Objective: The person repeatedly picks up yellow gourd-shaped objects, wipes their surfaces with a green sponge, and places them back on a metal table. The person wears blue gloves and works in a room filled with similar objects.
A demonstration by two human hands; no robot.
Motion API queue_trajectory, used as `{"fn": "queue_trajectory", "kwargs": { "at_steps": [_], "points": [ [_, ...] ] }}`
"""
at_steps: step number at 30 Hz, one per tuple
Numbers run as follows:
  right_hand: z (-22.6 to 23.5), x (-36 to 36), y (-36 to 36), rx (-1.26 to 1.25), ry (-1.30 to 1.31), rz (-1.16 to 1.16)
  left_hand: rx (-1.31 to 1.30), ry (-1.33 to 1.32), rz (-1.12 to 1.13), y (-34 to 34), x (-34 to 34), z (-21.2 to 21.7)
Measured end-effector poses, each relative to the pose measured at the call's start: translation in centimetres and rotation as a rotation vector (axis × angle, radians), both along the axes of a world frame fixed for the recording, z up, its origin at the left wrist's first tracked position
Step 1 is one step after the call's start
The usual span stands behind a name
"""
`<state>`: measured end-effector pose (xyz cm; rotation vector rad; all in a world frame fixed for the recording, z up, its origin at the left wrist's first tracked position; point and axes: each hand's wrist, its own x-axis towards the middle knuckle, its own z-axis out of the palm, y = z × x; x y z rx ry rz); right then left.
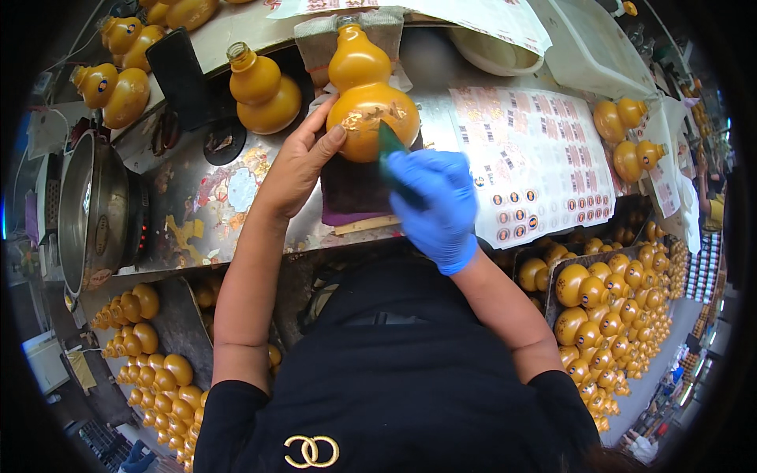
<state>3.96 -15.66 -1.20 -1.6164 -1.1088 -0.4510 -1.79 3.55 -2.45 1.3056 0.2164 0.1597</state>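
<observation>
A glossy amber gourd-shaped bottle (359, 59) lies tilted with its neck pointing away from me, on a dark pad (355, 189). My bare left hand (309, 158) grips the left side of its wide lower bulb. In a blue glove, my right hand (435, 201) is closed on a flat dark green scraper (389, 142). The scraper's tip touches the bulb beside a patch of gold and dark decoration (385, 122). A grey cloth-covered support (386, 35) is behind the bottle's neck.
Sheets of printed stickers (536, 165) lie to the right, near a white plastic tub (603, 51). Another gourd bottle (264, 91), a dark phone-like slab (177, 75) and a metal pan (93, 213) are on the left. Many more bottles (611, 303) stand in rows below the table on both sides.
</observation>
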Motion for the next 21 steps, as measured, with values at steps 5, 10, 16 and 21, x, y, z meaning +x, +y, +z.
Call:
{"fn": "queue_trajectory", "kwargs": {
  "at_steps": [5,10,16,21],
  "points": [
    [-1.3,-0.6,1.6,-0.161,-0.233,0.085,-0.025,0.018,-0.032,0.3,-0.1,0.2],
    [-1.7,-1.0,2.7,-0.239,-0.296,0.136,-0.148,0.037,-0.043,0.5,-0.2,0.5],
    [1.3,-0.8,-0.9,0.059,0.932,0.253,0.095,-0.04,0.056,0.7,-0.2,0.5],
    [2.0,7.8,-1.9,-0.276,1.229,0.125,0.158,-0.016,0.125,-1.1,0.8,1.5]
  ]
}}
